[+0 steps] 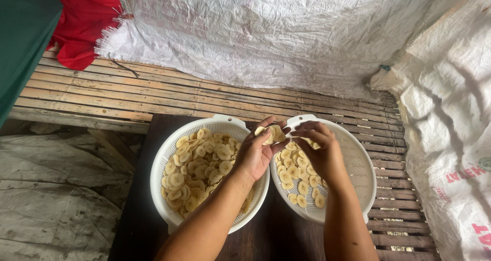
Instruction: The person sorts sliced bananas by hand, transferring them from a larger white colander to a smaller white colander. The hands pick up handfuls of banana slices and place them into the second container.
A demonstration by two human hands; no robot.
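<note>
On the dark worktop [138,210] we keep two white colanders, left [162,161] fuller, right [358,161] sparser. Left hand [254,156] fingers pinch stuck banana slices [273,133]; right hand [322,153] fingers curl beside them. Separating step, we judge; next needs gentle peeling apart.

2 white colanders [169,158], 2 hands [254,156], many banana slices [197,171].

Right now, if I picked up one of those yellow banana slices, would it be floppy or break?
Probably a bit bendy: each banana slice looks thin and pale. Likely very light, since the left hand holds a few by its fingertips. Possibly sticky too, as slices cling in overlapping clumps in the left white colander.
</note>
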